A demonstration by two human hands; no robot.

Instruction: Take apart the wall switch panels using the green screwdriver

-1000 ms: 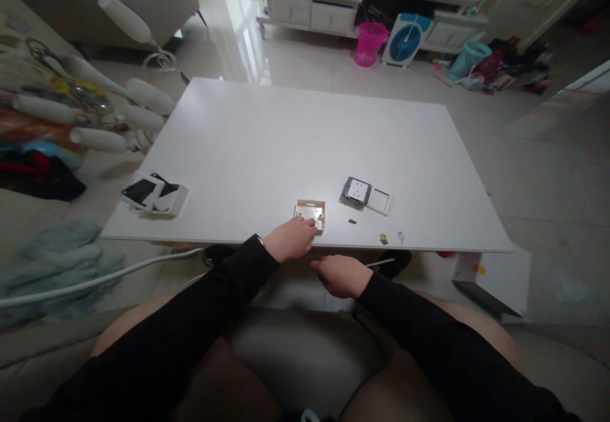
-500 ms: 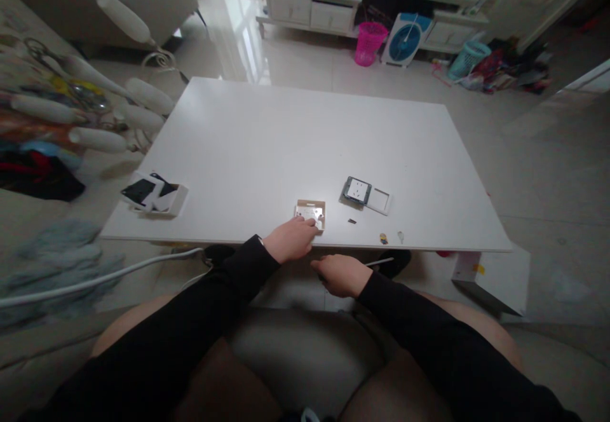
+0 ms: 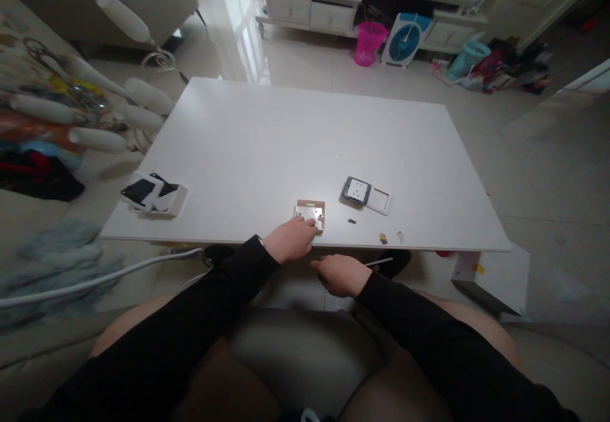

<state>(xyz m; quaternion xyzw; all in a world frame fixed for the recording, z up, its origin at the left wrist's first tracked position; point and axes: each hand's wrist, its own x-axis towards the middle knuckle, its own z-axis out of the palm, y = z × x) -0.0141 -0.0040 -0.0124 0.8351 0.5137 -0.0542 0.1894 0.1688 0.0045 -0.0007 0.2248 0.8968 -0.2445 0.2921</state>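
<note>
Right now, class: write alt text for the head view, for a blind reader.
The person's left hand rests on a beige square plastic box at the front edge of the white rectangular table; the right hand, lower, holds a thin pale rod.

- Across the middle: white table (image 3: pixel 286 136), long side toward the camera.
- Near its front edge, lying flat, face up: grey-framed socket module (image 3: pixel 357 190).
- Touching that on the right: white faceplate frame (image 3: pixel 380 201).
- Just in front: small dark bit (image 3: pixel 352 222), and by the edge a tiny yellow-and-black part (image 3: pixel 384 239).
- At the front left corner: open white box (image 3: pixel 166 199) with black pieces inside.
- Off to the left: bundle of white padded rods (image 3: pixel 100 139).
- Over the floor, lower left: white cable (image 3: pixel 95 279).
- Along the far cabinet (image 3: pixel 309 12): pink basket (image 3: pixel 370 42), blue fan (image 3: pixel 406 39), teal basket (image 3: pixel 467 58).
- On the floor by the front right corner: white carton (image 3: pixel 490 276).
</note>
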